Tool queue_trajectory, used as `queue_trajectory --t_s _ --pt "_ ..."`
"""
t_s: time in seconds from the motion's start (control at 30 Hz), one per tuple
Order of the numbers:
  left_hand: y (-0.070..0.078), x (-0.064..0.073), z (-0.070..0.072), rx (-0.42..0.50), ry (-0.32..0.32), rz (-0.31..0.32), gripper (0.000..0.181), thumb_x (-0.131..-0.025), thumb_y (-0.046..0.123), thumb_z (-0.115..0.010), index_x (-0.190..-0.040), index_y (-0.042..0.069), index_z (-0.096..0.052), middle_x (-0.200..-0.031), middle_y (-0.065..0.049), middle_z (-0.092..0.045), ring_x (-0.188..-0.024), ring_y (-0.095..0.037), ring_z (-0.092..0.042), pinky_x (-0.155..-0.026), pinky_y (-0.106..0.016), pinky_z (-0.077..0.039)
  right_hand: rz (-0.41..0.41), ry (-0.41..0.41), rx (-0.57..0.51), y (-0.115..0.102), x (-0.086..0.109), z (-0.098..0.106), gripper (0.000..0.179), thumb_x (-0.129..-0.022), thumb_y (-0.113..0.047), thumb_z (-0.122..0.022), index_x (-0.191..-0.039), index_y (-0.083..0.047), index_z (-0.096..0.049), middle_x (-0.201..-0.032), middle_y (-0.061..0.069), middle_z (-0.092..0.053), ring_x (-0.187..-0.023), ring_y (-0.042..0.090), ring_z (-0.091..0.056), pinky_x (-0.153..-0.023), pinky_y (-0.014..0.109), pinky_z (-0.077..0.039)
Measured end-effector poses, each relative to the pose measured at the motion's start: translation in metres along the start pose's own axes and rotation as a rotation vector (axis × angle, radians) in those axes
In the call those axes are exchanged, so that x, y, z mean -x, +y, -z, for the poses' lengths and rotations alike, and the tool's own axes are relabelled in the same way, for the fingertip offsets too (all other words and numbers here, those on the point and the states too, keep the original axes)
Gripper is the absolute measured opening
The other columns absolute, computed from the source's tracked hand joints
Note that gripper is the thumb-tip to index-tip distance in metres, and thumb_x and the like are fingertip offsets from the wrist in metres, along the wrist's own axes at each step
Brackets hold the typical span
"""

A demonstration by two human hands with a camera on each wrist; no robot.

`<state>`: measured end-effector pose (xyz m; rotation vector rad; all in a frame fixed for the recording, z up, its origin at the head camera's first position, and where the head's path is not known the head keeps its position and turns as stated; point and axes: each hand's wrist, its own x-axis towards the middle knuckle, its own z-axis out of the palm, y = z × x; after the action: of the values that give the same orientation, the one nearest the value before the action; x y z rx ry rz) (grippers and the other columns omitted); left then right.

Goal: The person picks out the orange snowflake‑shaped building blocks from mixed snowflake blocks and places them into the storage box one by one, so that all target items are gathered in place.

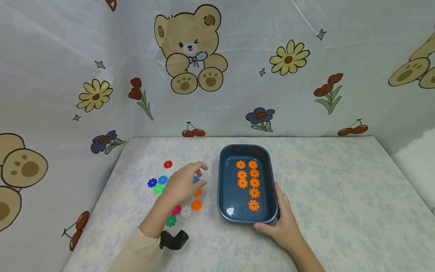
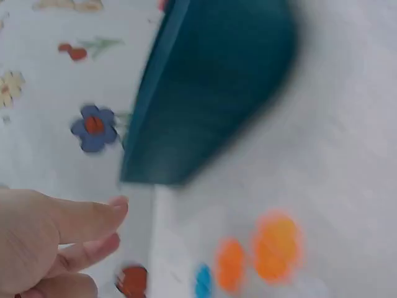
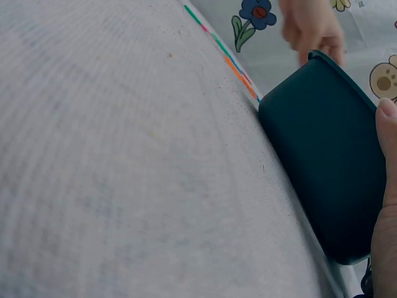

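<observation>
A dark blue rectangular plastic basin (image 1: 228, 198) stands on the table with several orange flower-shaped discs (image 1: 254, 183) lying flat inside it, in two uneven columns. My right hand (image 1: 284, 226) holds its near right corner, thumb at the near rim and fingers along the right side; the right wrist view shows the thumb (image 3: 388, 124) on the basin's outside. Left of the basin, my left hand (image 1: 185, 183) is above loose flower-shaped discs, fingers loosely bent, thumb and fingertips apart with nothing between them. An orange disc (image 1: 196, 205) lies just below that hand, and other discs are partly hidden under it.
Around the left hand lie a red disc (image 1: 168, 164), a dark blue disc (image 1: 152, 183), a light green disc (image 1: 158, 189), a white disc (image 1: 185, 211) and a dark green disc (image 1: 171, 221). A black wrist-worn device (image 1: 174, 240) sits at the left cuff. Behind the table hangs a printed cloth (image 1: 238, 105).
</observation>
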<state>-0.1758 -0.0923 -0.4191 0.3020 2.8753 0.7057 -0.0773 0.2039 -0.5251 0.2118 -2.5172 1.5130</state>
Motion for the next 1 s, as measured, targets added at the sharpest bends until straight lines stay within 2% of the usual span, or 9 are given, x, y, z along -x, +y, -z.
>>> queue_trajectory --t_s 0.17,0.3,0.47,0.7,0.83,1.0 --pt "-0.032 0.013 -0.015 -0.01 -0.052 0.121 0.035 -0.087 0.03 -0.076 -0.119 0.02 -0.065 -0.098 -0.001 -0.066 -0.072 -0.015 -0.057 -0.059 -0.029 -0.047 0.005 0.004 -0.001 -0.001 0.0 0.001 0.137 -0.057 -0.017 -0.097 -0.16 -0.026 -0.008 -0.139 0.016 -0.042 -0.119 0.002 -0.036 -0.098 0.001 -0.027" --pt "-0.045 0.019 -0.027 -0.027 -0.045 0.142 0.036 -0.085 0.036 -0.078 -0.114 0.017 -0.066 -0.087 0.001 -0.061 -0.065 -0.015 -0.053 -0.055 -0.028 -0.044 0.012 0.005 -0.005 -0.001 0.0 0.001 0.137 -0.057 -0.016 -0.097 -0.16 -0.026 -0.008 -0.139 0.017 -0.041 -0.118 0.002 -0.036 -0.097 0.001 -0.027" --pt "-0.046 0.018 -0.033 0.006 -0.019 0.141 0.034 -0.085 0.031 -0.079 -0.111 0.014 -0.066 -0.084 -0.001 -0.058 -0.063 -0.016 -0.05 -0.054 -0.028 -0.042 0.012 0.002 -0.004 0.0 0.0 0.0 0.137 -0.057 -0.016 -0.097 -0.16 -0.026 -0.007 -0.139 0.016 -0.041 -0.118 0.002 -0.036 -0.098 0.001 -0.027" --pt "-0.048 0.013 -0.039 0.087 -0.012 0.185 0.026 -0.085 0.026 -0.08 -0.103 0.016 -0.064 -0.086 0.002 -0.06 -0.07 -0.015 -0.054 -0.061 -0.028 -0.044 0.0 -0.003 -0.004 -0.001 -0.001 0.0 0.137 -0.057 -0.018 -0.097 -0.16 -0.027 -0.007 -0.139 0.015 -0.042 -0.119 0.002 -0.036 -0.098 0.0 -0.027" --pt "-0.051 0.014 -0.04 0.128 0.011 0.166 0.024 -0.084 0.024 -0.08 -0.099 0.017 -0.063 -0.084 0.002 -0.06 -0.069 -0.014 -0.054 -0.062 -0.028 -0.044 -0.01 -0.006 -0.004 -0.001 0.0 0.0 0.137 -0.057 -0.019 -0.097 -0.16 -0.027 -0.007 -0.139 0.014 -0.042 -0.119 0.003 -0.037 -0.098 0.0 -0.027" --pt "-0.052 0.016 -0.04 0.188 0.023 0.147 0.017 -0.088 0.021 -0.076 -0.097 0.017 -0.062 -0.079 0.002 -0.059 -0.063 -0.015 -0.052 -0.059 -0.028 -0.043 -0.015 -0.004 0.001 -0.001 0.0 0.0 0.137 -0.057 -0.019 -0.097 -0.16 -0.028 -0.007 -0.139 0.014 -0.042 -0.119 0.003 -0.036 -0.098 0.0 -0.026"
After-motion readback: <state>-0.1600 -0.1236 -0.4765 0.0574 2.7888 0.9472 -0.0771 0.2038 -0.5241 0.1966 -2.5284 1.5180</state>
